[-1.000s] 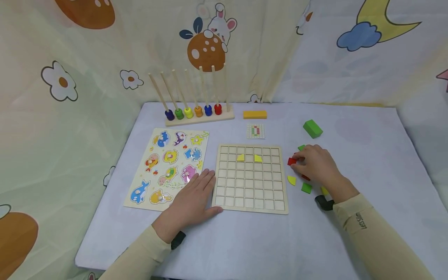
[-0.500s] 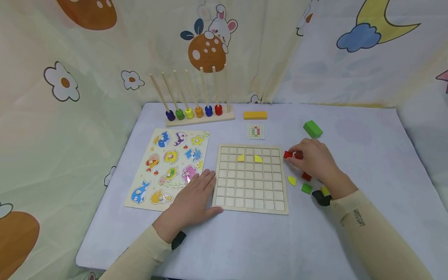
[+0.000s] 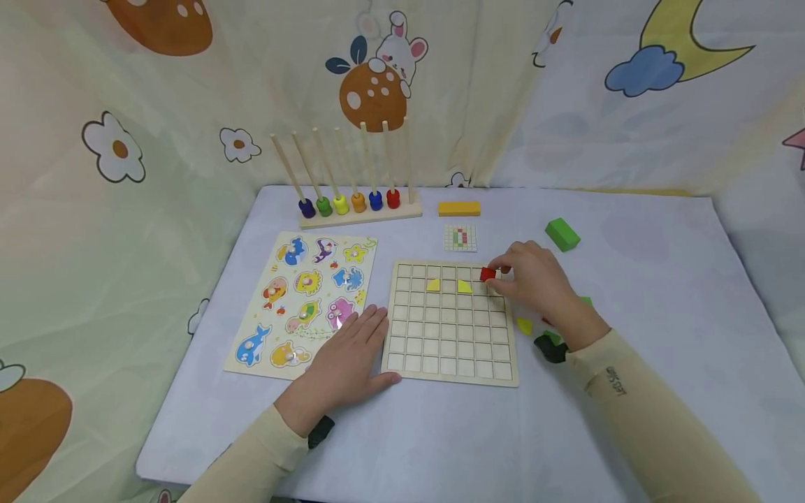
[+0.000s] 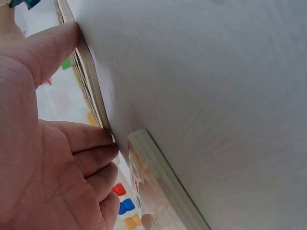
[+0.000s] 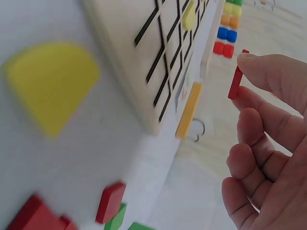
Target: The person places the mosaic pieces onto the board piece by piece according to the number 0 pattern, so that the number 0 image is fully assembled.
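Over the upper right squares of the wooden grid board [image 3: 434, 328], my right hand [image 3: 534, 283] pinches a small red square tile [image 3: 487, 274] between thumb and forefinger. In the right wrist view the tile [image 5: 235, 80] appears edge-on, its other fingers curled loosely below. Two yellow quarter-round tiles [image 3: 433, 285] lie in squares of the board's second row. My left hand [image 3: 342, 363] lies flat with straight fingers at the board's left side. Seen from the left wrist, its thumb and forefinger touch the board's edge [image 4: 88, 79]. A small pattern card [image 3: 460, 238] lies behind the board.
Right of the board are a loose yellow tile [image 3: 525, 326] and red and green tiles, partly hidden by my right arm. A green block [image 3: 562, 234] and a yellow-orange bar [image 3: 459, 209] lie farther back. The sea-animal puzzle [image 3: 258, 318] and a peg rack [image 3: 358, 220] with coloured beads stand left.
My right hand has moved left from the loose tiles to above the board, carrying the red tile. My left hand has stayed at the board's edge.
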Motion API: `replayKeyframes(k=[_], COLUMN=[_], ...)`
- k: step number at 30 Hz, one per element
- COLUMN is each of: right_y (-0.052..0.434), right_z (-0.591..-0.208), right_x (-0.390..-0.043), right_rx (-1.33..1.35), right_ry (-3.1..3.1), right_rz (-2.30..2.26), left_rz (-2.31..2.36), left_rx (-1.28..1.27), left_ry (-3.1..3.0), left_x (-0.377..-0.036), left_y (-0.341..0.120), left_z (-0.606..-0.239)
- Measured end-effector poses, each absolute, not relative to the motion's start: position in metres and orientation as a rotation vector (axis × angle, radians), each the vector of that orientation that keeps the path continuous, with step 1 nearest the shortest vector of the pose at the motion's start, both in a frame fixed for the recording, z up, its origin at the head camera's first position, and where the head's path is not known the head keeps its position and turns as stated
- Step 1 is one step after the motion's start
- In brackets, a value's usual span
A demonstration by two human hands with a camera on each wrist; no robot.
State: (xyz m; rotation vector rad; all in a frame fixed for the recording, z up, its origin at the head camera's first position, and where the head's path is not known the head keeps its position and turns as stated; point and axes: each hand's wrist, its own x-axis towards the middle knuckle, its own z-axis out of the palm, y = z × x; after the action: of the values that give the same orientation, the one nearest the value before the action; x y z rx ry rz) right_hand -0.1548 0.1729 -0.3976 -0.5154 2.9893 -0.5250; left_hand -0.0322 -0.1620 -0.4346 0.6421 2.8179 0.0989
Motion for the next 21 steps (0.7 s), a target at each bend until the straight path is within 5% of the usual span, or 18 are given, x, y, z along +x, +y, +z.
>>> replayKeyframes(k=[21], right_y=[0.120], right_z=[-0.400], right_x=[-0.168], right_rx=[-0.628], right_ry=[2.929], right_rz=[-0.459], left_rz=[0.107], left_rx=[0.645], left_ry=[2.820], left_x=[-0.033], left_y=[-0.162], left_z=[-0.435])
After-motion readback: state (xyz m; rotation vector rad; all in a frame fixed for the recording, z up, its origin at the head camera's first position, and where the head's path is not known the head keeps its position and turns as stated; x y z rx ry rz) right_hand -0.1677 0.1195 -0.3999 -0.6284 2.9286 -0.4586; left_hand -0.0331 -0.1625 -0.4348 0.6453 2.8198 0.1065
